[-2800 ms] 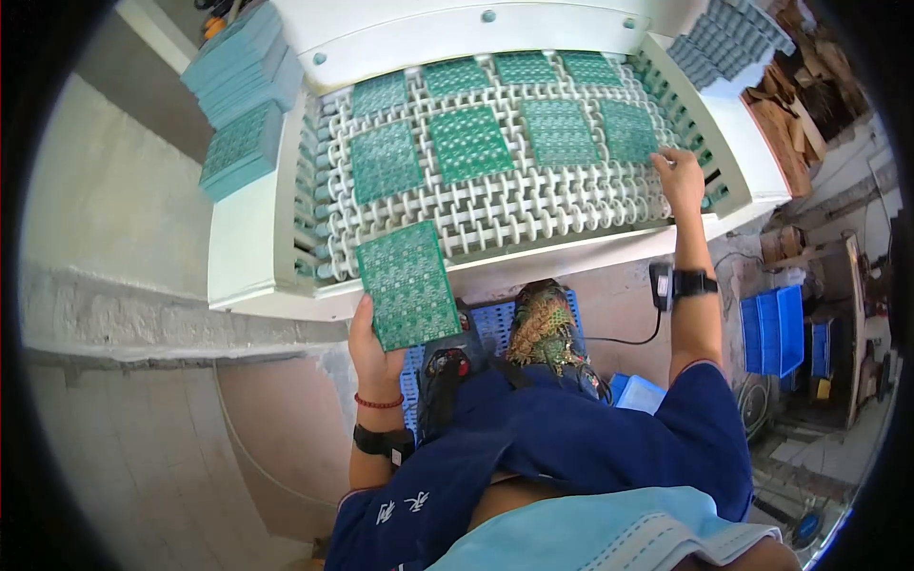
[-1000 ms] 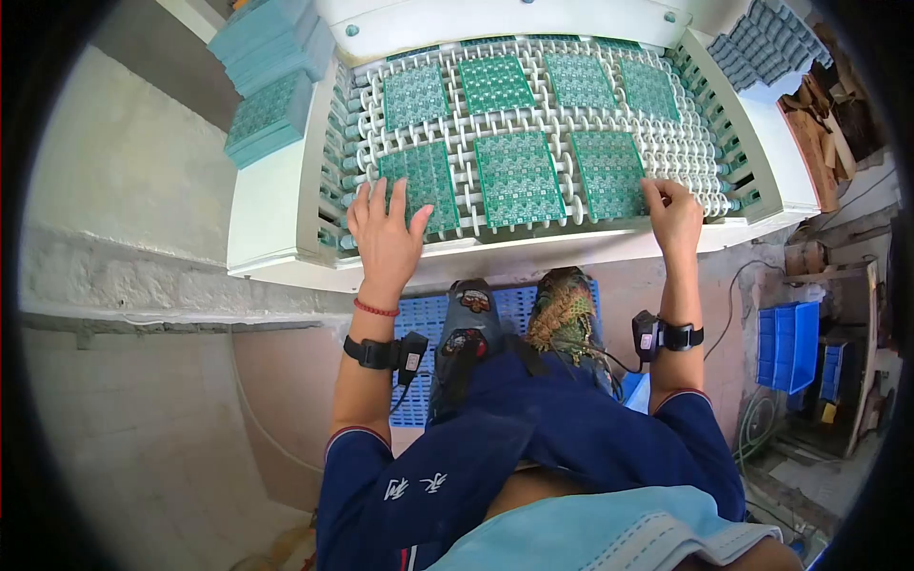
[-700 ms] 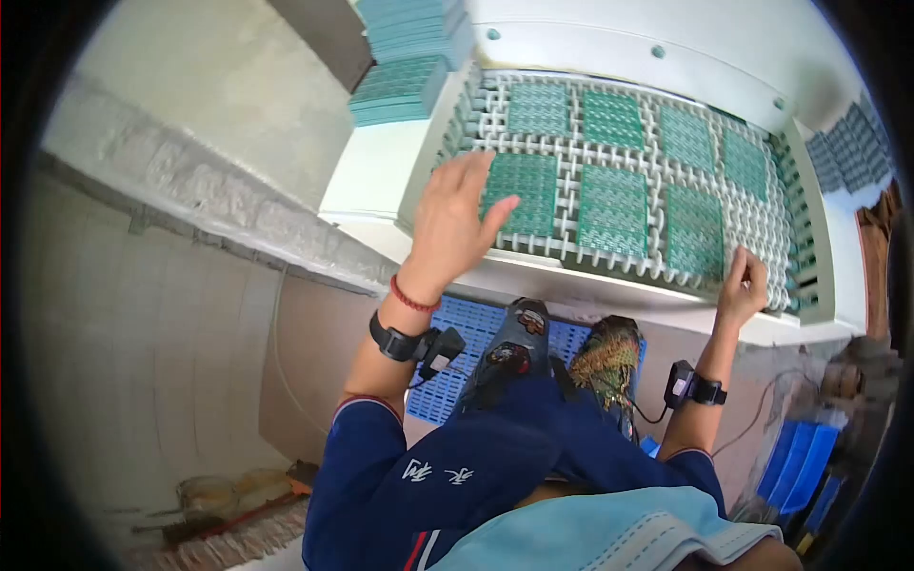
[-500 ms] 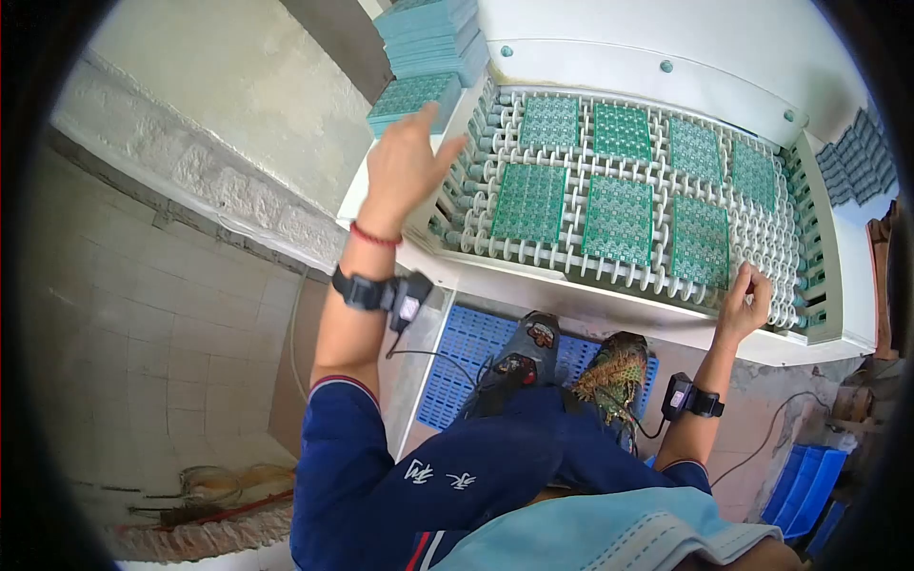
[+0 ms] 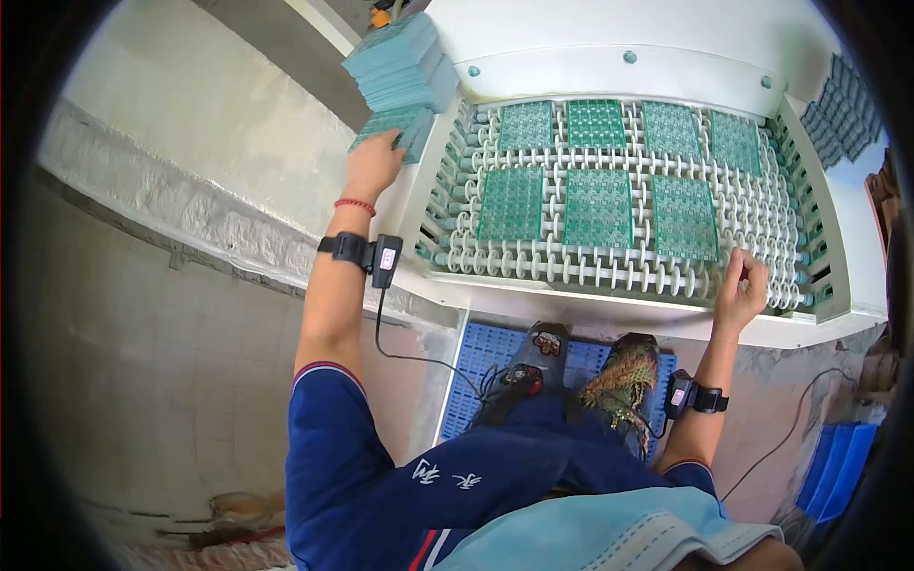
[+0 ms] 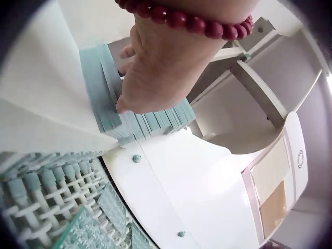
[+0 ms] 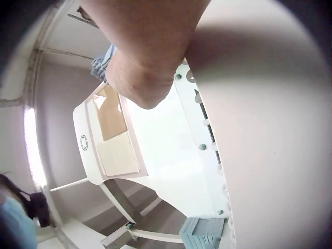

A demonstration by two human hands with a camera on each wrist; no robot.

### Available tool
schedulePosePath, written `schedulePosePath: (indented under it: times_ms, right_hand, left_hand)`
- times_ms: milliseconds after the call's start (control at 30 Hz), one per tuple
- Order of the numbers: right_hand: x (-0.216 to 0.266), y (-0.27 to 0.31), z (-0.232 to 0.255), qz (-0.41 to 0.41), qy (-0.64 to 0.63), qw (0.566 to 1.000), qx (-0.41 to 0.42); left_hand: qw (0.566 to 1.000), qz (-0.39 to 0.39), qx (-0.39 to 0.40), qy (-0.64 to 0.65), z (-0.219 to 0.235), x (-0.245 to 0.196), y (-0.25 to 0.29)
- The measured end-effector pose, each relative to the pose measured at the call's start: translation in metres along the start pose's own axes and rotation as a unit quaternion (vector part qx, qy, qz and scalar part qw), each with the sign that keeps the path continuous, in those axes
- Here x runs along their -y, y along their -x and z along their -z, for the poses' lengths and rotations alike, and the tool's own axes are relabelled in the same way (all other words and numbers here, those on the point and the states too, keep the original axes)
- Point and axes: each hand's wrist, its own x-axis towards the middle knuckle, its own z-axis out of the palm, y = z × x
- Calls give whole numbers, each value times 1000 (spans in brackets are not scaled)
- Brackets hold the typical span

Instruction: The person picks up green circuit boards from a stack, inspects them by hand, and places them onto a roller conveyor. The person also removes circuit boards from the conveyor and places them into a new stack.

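Note:
My left hand (image 5: 374,167) is at the lower stack of green boards (image 5: 411,126), left of the roller conveyor (image 5: 457,259); its fingers touch the top. In the left wrist view, my left hand (image 6: 155,70) reaches over blue-green stacked boards (image 6: 96,85), thumb by their edge. My right hand (image 5: 741,293) is at the conveyor's front right, fingers curled, no board in them. The right wrist view hides the fingers of my right hand (image 7: 142,80). Several green boards lie flat on the rollers in two rows, including a front right one (image 5: 685,217).
A taller stack of boards (image 5: 405,67) stands behind the lower one. Grey corrugated pieces (image 5: 842,112) sit at the conveyor's far right. The machine's white front lip (image 5: 590,303) runs before me. Blue bins (image 5: 838,471) are at lower right; a cable (image 5: 424,360) hangs from my left wrist.
My left hand placed a board at the conveyor's front left, let it go and moved left to the stack. Two more boards lie in the front row. My right hand moved toward the conveyor's front edge.

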Motion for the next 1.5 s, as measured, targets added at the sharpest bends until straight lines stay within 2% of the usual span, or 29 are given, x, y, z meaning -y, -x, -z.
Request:
schedulePosePath:
  times_ms: [133,233,267,300,333,433,533,633,733,833,933,1033,1067,1133,1200,1300,1333,1367,1400,1433,1467,1500]
  right_hand:
    - [-5,4,1,-21,16,1000,8]
    - [-3,4,0,-27,11,1000,9]
    - [-4,4,0,-26,11,1000,11]
    - [-5,5,1,-25,11,1000,14]
    - [-6,6,1,-26,7,1000,13]
    - [-6,5,0,-27,-2,1000,14]
    - [-4,6,1,-32,-10,999,7]
    - [-4,5,0,-24,-17,999,-16]
    - [-6,5,0,-6,-6,1000,-24]
    - [1,2,3,-37,-19,999,-17]
    - [5,0,4,-21,-20,999,-23]
    - [3,1,4,-20,-23,999,-15]
    - [3,1,4,-15,-24,1000,-13]
    - [7,1,5,-11,-25,1000,-8]
    - [11,2,5,-8,-26,1000,2]
    - [42,15,-3,-84,-151,983,67]
    - [63,21,-6,-179,-237,945,136]
    - [88,23,-11,-233,-375,874,204]
    - [104,29,-13,-289,-347,836,311]
    - [118,32,-18,-350,-390,751,403]
    - [125,39,-24,-368,-444,687,443]
    - [137,40,-25,-413,-494,622,445]
  left_hand:
    - [992,-60,-33,102,-8,45,13]
    - [974,-17,-147,171,-18,57,21]
    - [932,112,-136,317,-18,61,18]
    - [853,236,-118,450,-13,58,16]
    - [740,353,-94,565,-9,54,14]
    - [500,478,-27,722,-7,42,10]
    - [458,408,62,788,-21,45,4]
    - [436,412,23,799,-37,49,-3]
    - [521,337,48,783,-60,72,-8]
    - [466,346,46,813,-48,69,4]
    - [494,331,30,804,-34,66,26]
    - [457,330,14,826,-20,69,56]
    - [456,325,4,828,-16,68,70]
    - [453,317,-17,833,3,44,108]
    - [456,281,22,844,22,14,147]
    - [471,233,76,848,26,-28,190]
    - [488,216,90,841,23,-45,200]
    - [505,200,104,833,19,-61,209]
    - [505,183,133,833,15,-76,214]
    - [505,163,160,832,12,-91,216]
    - [505,141,183,832,7,-106,217]
    - [506,120,207,829,3,-118,218]
